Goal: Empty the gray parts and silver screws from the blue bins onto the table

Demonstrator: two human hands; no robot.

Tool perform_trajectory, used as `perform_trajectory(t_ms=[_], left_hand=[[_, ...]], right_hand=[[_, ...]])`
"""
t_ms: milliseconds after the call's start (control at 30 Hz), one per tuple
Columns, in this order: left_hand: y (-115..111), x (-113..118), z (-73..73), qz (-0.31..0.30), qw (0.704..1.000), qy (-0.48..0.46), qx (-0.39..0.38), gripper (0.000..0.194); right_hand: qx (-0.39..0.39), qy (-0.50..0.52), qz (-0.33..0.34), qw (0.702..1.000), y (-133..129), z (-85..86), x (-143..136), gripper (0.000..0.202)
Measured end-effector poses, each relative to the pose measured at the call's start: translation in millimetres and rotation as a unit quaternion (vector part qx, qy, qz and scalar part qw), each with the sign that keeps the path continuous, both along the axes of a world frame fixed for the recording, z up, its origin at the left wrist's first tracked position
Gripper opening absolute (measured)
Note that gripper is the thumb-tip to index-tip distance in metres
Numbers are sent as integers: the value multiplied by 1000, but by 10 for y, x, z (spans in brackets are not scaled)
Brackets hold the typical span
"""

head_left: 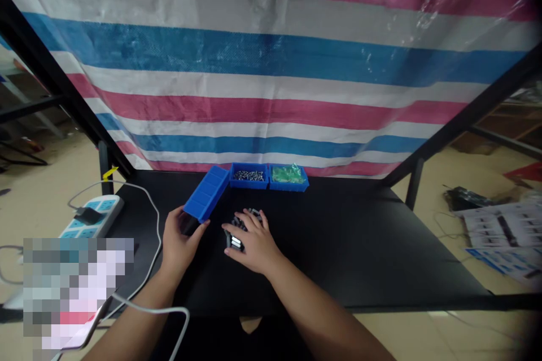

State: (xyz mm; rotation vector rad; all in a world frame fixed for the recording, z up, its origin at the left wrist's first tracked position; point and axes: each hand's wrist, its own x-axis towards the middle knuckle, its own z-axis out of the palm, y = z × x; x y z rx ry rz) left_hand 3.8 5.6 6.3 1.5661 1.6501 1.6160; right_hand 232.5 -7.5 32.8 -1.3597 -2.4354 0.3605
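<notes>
My left hand grips the near end of a blue bin, which is tilted on its side above the black table. Its fingers and thumb are on either side of the bin's end. My right hand lies spread over a pile of small dark and silvery parts, fingers apart, covering some of them. Behind the hands, a blue bin holds many small metal pieces, and beside it another blue bin holds green items in clear plastic.
On the black table, a white power strip with a black plug and white cables lies at the left. A striped sheet hangs behind, between black frame bars. The lower left is pixelated.
</notes>
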Motion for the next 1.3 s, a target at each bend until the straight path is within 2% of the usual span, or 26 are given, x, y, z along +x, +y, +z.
perform_trajectory(t_ms=[200,333,467,667,800,1033,1200,1300], left_hand=[[-7,-45,-20,63,998,5,31,73],[4,-28,3,46,998,37,21,72],[3,-26,32,60,997,23,31,74],[-71,-50,95,99,988,92,72,72],[-54,-73,140,96,983,152,33,65],[28,-114,85,84,984,157,-5,68],[130,-154,98,67,990,120,-33,76],[261,-266,180,77,987,92,-104,79]], right_hand=[[8,-8,-16,1000,8,-31,2,63],[10,-17,-28,999,21,-46,5,73],[-2,-28,-31,999,28,-33,5,80],[-4,-21,-34,999,15,-25,-4,76],[1,-9,-33,999,4,-19,1,74],[-1,-11,-28,1000,12,-11,2,74],[0,-7,-28,1000,20,-29,3,73],[-4,6,-23,1000,21,-30,15,72]])
